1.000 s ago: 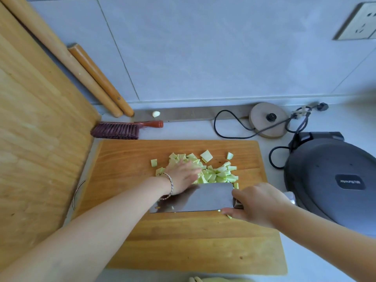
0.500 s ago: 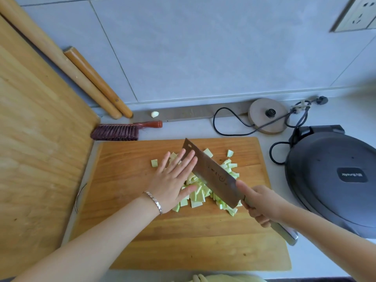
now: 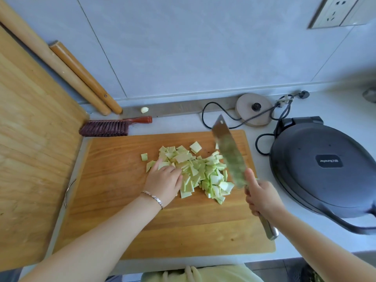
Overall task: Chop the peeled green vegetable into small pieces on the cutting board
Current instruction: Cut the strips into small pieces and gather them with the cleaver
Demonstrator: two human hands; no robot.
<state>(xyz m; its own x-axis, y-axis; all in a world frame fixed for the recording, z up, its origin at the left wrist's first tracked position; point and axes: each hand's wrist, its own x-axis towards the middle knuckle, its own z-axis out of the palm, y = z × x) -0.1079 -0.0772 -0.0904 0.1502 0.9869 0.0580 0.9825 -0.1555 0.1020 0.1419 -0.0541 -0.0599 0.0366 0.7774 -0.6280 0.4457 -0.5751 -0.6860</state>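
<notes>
A heap of pale green vegetable pieces (image 3: pixel 200 171) lies in the middle of the wooden cutting board (image 3: pixel 114 190). My left hand (image 3: pixel 164 180) rests on the heap's left side, fingers bent down onto the pieces. My right hand (image 3: pixel 262 198) grips the steel handle of a cleaver (image 3: pixel 228 153). The blade is raised and tilted at the heap's right edge, its tip pointing toward the wall, its flat face blurred.
A large wooden board (image 3: pixel 30 139) leans at the left with two rolling pins (image 3: pixel 85 78). A brush (image 3: pixel 109 127) and a garlic clove (image 3: pixel 144 110) lie behind the cutting board. A kettle base (image 3: pixel 254 109) with cord and a dark electric griddle (image 3: pixel 325 163) stand at the right.
The cleaver swung from lying flat in front of the heap to raised at its right side. My left hand went from spread fingers to bent fingers on the heap, which is now spread wider.
</notes>
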